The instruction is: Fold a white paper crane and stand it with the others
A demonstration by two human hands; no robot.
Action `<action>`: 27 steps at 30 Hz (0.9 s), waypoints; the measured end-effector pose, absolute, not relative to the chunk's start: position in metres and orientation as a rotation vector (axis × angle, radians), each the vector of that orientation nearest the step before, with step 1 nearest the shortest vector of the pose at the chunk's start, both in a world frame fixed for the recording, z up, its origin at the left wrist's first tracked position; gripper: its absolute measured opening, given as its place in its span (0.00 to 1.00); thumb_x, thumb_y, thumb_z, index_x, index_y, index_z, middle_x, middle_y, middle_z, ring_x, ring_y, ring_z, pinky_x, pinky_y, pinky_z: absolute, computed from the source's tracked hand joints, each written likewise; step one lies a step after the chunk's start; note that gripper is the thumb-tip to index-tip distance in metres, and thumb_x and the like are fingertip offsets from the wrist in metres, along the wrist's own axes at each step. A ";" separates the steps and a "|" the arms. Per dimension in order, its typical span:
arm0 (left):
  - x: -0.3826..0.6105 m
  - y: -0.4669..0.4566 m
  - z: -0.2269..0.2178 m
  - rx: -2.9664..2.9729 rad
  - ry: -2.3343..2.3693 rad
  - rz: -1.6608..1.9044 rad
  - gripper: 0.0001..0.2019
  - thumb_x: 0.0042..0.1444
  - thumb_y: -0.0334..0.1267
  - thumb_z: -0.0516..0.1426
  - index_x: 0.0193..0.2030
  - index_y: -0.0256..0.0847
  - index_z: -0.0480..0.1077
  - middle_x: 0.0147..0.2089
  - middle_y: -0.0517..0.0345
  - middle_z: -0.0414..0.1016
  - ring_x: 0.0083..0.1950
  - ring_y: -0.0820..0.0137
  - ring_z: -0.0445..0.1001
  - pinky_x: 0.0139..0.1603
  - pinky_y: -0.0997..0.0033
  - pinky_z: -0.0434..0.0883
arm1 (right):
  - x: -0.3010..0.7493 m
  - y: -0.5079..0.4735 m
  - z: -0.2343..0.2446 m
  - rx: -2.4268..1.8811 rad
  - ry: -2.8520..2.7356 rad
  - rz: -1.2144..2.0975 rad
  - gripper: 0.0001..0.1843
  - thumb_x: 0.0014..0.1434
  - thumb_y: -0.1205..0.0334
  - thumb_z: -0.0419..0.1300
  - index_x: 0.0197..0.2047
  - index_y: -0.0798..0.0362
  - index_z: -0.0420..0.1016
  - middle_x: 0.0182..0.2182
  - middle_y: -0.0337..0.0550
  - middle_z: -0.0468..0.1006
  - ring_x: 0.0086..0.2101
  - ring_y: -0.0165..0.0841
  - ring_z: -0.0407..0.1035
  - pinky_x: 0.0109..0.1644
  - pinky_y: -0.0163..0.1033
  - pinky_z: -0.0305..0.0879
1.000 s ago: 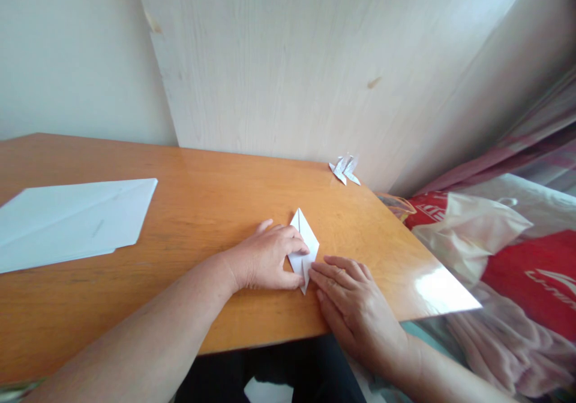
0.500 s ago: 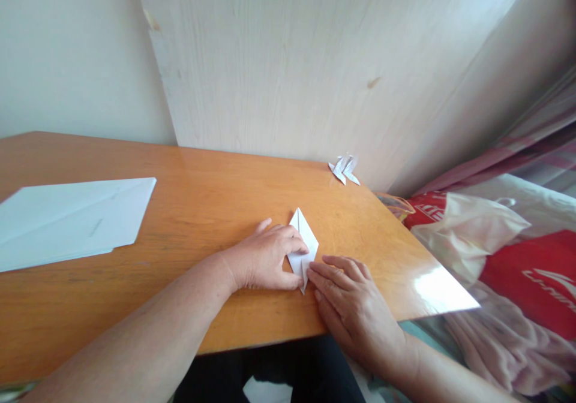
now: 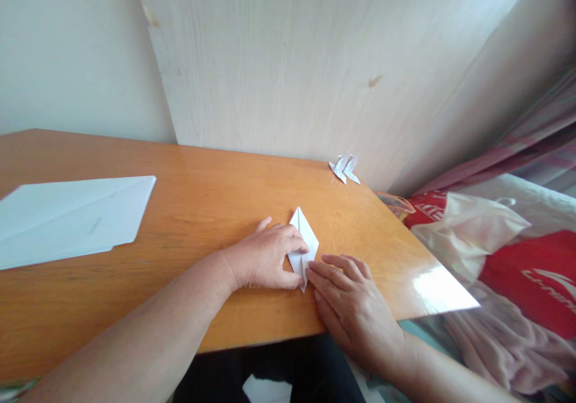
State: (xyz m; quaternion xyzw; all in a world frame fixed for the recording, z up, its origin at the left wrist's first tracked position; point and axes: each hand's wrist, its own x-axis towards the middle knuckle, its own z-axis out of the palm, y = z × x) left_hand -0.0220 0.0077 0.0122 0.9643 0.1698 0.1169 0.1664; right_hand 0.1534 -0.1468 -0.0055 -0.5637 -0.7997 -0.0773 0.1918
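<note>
"What's around?"
"Sheets (image 3: 78,220) on the table's (image 3: 202,190) left, small paper figures (image 3: 344,169) at its far right."
"And the folded paper (image 3: 309,238)?"
"Near side, partly under the left hand (image 3: 265,260), thumb and fingers spread; the right hand (image 3: 353,301), fingers outstretched, touches its near right edge."

A wooden table (image 3: 216,193) bears white sheets (image 3: 76,220), folded paper (image 3: 308,235), small figures (image 3: 339,169)

We have the folded paper (image 3: 309,240) on the table (image 3: 216,187) before us; from it, the paper stack (image 3: 81,217) lies at nine o'clock, folded pieces (image 3: 339,170) at one, bags (image 3: 468,226) at three, past the edge.
</note>
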 end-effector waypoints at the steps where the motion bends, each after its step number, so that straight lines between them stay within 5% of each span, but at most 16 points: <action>1: -0.022 0.008 0.012 2.746 0.483 0.332 0.18 0.52 0.48 0.64 0.50 0.51 0.75 0.53 0.58 0.75 0.54 0.58 0.73 0.64 0.52 0.58 | 0.153 -0.147 -0.005 -1.583 -2.248 -0.216 0.18 0.66 0.67 0.55 0.57 0.52 0.76 0.53 0.47 0.79 0.54 0.45 0.67 0.59 0.56 0.62; 23: -0.023 0.008 0.013 2.742 0.493 0.315 0.19 0.52 0.46 0.64 0.52 0.52 0.75 0.55 0.58 0.75 0.55 0.58 0.73 0.66 0.48 0.54 | 0.152 -0.147 -0.005 -1.636 -2.273 -0.191 0.19 0.67 0.67 0.55 0.59 0.51 0.74 0.56 0.44 0.78 0.56 0.46 0.65 0.60 0.55 0.59; 27: -0.022 0.010 0.012 2.739 0.493 0.301 0.15 0.58 0.45 0.60 0.53 0.52 0.75 0.55 0.58 0.75 0.55 0.59 0.73 0.64 0.50 0.56 | 0.152 -0.147 -0.007 -1.624 -2.271 -0.192 0.19 0.67 0.66 0.55 0.59 0.51 0.74 0.56 0.44 0.78 0.56 0.46 0.64 0.61 0.54 0.58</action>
